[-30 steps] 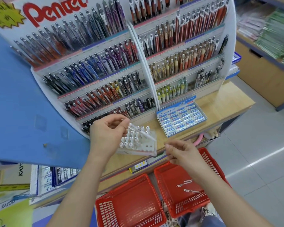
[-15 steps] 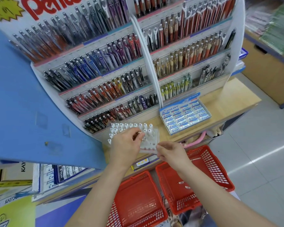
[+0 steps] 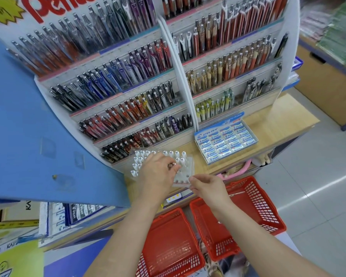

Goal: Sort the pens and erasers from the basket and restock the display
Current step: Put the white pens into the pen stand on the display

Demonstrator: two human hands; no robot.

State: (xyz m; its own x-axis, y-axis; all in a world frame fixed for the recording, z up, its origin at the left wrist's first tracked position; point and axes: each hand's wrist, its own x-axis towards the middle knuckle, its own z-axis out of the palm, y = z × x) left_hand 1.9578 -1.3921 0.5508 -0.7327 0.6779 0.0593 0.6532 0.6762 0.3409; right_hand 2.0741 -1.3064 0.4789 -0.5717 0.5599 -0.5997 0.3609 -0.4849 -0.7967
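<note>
**Tray Position**

Pen display (image 3: 292, 56) stands on wooden shelf (image 3: 278, 120), red baskets (image 3: 258, 202) below. Pen tray (image 3: 185, 168) sits at display base, left of eraser box (image 3: 226, 140). Left hand (image 3: 157, 174) grips tray from above; right hand (image 3: 208, 188) pinches its near corner.

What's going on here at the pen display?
A person is working at a shop's pen display. A clear pen holder stocked with white pens sits on the wooden counter at the foot of the display. The left hand lies over the holder, fingers among the pens, while the right hand pinches its near corner. A box of erasers sits alongside, and two red baskets stand below the counter.
</note>
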